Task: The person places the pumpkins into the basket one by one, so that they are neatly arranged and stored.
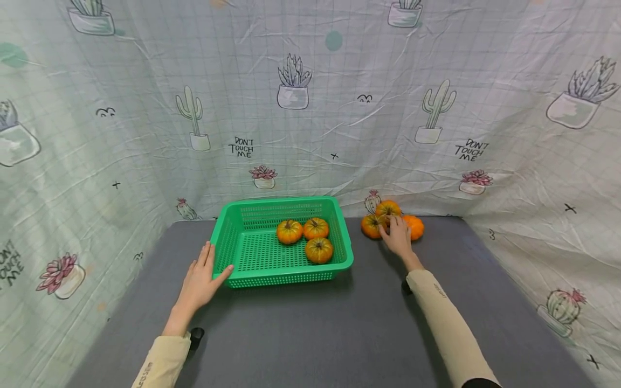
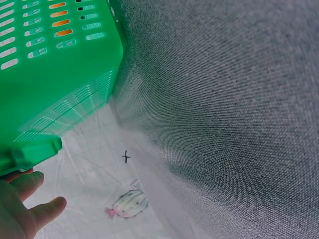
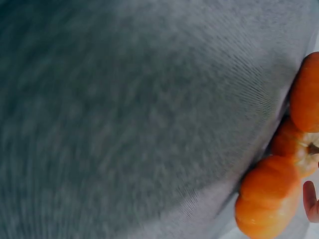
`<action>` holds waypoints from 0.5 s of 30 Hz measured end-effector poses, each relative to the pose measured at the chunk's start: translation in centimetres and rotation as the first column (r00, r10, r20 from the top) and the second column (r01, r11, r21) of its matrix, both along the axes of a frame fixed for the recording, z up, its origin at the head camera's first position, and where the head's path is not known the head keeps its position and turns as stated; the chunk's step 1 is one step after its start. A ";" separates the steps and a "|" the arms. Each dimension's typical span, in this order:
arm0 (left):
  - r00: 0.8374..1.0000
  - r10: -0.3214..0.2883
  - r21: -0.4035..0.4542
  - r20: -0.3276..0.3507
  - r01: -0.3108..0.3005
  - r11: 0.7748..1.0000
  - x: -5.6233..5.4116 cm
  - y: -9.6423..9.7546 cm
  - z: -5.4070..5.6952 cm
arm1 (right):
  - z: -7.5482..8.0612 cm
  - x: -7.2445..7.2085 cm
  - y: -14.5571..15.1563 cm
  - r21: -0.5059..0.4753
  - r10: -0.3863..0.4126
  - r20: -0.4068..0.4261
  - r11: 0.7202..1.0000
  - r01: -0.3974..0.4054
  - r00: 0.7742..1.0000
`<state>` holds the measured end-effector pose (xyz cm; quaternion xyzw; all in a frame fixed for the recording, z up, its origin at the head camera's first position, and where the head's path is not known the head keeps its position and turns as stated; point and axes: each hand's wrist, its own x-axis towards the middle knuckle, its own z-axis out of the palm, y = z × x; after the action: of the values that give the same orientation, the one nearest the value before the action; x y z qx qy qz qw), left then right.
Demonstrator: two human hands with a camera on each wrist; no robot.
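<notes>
A green plastic basket (image 1: pixel 281 281) with slotted walls stands on the table and holds three small orange pumpkins, one of them the front pumpkin (image 1: pixel 319 251). At its left rim rests my left hand (image 1: pixel 198 283), fingers straight and thumb spread toward the front corner. To the right of the basket, three more pumpkins sit in a cluster: a left pumpkin (image 1: pixel 371 227), a back pumpkin (image 1: pixel 387 208) and a right pumpkin (image 1: pixel 414 227). My right hand (image 1: pixel 400 241) reaches over this cluster, fingers loosely bent. A fingertip (image 3: pixel 310 201) shows beside the nearest pumpkin (image 3: pixel 266 199) in the right wrist view.
A dark grey cloth covers the table (image 1: pixel 310 334). Right behind the basket and pumpkins rises a pale curtain (image 1: pixel 335 118) printed with potted cacti, which also runs along both sides.
</notes>
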<state>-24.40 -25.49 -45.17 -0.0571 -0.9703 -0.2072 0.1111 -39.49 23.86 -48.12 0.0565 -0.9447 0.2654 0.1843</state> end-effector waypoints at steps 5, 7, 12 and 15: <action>1.000 -0.002 0.007 0.005 0.002 1.000 0.0 0.0 -0.1 | -0.6 -0.7 -0.1 0.010 -0.014 0.093 1.000 0.013 0.996; 1.000 -0.001 0.011 0.005 0.001 1.000 0.0 0.0 -0.1 | -0.7 -0.9 -0.2 0.030 -0.017 0.114 0.999 0.014 0.993; 1.000 0.002 0.007 -0.001 -0.002 1.000 0.1 0.0 0.0 | -0.5 -1.5 -1.0 0.048 -0.014 0.164 0.999 0.006 0.986; 1.000 -0.001 0.010 -0.003 0.001 1.000 0.1 0.0 0.1 | -0.4 -1.8 -1.6 0.051 -0.014 0.196 0.999 0.004 0.980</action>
<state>-24.32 -25.44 -45.08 -0.0573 -0.9690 -0.2121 0.1128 -41.27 22.30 -48.52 0.0305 -0.9649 0.2450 0.0897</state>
